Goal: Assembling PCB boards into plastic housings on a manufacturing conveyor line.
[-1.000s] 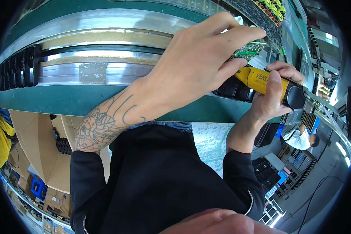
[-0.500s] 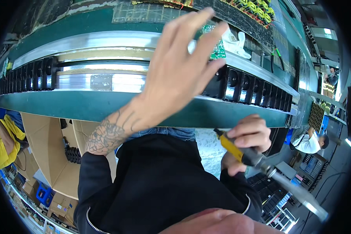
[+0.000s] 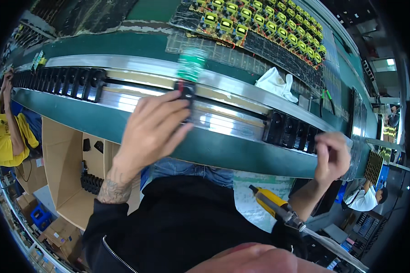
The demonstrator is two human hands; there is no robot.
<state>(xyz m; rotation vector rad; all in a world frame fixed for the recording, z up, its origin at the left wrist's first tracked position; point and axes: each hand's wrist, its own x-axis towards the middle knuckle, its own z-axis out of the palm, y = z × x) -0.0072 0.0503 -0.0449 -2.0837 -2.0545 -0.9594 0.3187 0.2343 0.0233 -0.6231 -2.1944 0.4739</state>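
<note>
My left hand is closed by its fingertips on a small black plastic housing above the metal rail. A green circuit board, smeared by motion, sticks up from this housing. My right hand has its fingers curled at the right end of a row of black housings on the rail; what lies inside its grasp is hidden. A yellow and black power screwdriver hangs near my right forearm, out of the hand.
Another row of black housings lines the rail at left. Yellow-topped electronic parts fill a board at the back, near a white cloth and green-handled cutters. An open cardboard box stands below left; a co-worker in a yellow shirt is beyond.
My left hand has come down and left from over the circuit board to the housing with the board in it. My right hand has let go of the screwdriver and moved to the right-hand row.
</note>
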